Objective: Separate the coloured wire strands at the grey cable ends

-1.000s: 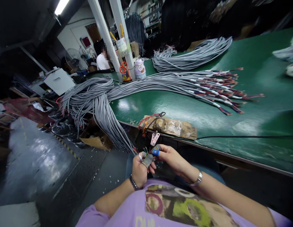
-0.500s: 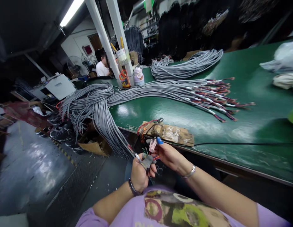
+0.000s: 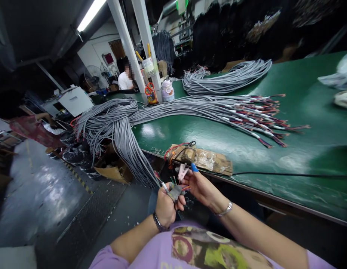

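My left hand (image 3: 165,206) is closed around the stripped end of a grey cable (image 3: 162,184), with thin coloured wires fanning out above the fingers; grey tape covers its fingertips. My right hand (image 3: 199,185) is raised just right of it, fingers pinched at the coloured wires and close to a pink clip (image 3: 182,171) hanging at the table edge. A blue finger cover sits on one right fingertip. The held cable belongs to a large grey cable bundle (image 3: 120,130) that drapes off the green table (image 3: 302,149).
A brown taped block with red and black wires (image 3: 201,157) lies at the table edge. A second grey cable coil (image 3: 224,74) lies farther back. White posts, a cup and a jar (image 3: 167,90) stand at the far end. A person in white (image 3: 125,78) sits beyond.
My right hand has lifted from beside the left hand up toward the pink clip, drawing out the coloured wires. The left hand has kept its grip on the cable end.
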{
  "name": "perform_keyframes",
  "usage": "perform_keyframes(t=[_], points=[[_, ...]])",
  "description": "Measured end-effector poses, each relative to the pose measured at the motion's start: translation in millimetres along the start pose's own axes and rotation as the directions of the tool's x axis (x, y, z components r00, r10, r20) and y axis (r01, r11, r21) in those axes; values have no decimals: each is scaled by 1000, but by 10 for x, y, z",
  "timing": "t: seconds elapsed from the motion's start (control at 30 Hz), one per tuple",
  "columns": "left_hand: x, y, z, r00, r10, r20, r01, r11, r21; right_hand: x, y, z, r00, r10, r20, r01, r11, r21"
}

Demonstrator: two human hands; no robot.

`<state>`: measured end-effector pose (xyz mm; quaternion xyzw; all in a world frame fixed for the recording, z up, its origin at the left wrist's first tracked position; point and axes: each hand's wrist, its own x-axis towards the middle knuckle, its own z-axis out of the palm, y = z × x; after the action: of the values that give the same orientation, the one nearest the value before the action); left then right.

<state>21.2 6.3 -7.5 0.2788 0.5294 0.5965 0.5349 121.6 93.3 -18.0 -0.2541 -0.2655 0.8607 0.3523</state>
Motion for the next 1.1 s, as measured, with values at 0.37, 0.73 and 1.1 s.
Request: perform_keyframes(t=[0.37, 0.73, 1.1], points=[[-31, 26, -24, 992, 92, -85, -98, 992, -75, -31, -49, 34, 999, -5, 40, 6, 1000, -29], [46, -5, 32, 995, 45, -92, -49, 998, -38, 11, -11, 40, 998, -68, -8, 67, 996, -65], [-72, -17, -73, 993, 89, -84, -93, 994, -54, -39, -4, -8, 997, 82, -10, -81, 996, 26]])
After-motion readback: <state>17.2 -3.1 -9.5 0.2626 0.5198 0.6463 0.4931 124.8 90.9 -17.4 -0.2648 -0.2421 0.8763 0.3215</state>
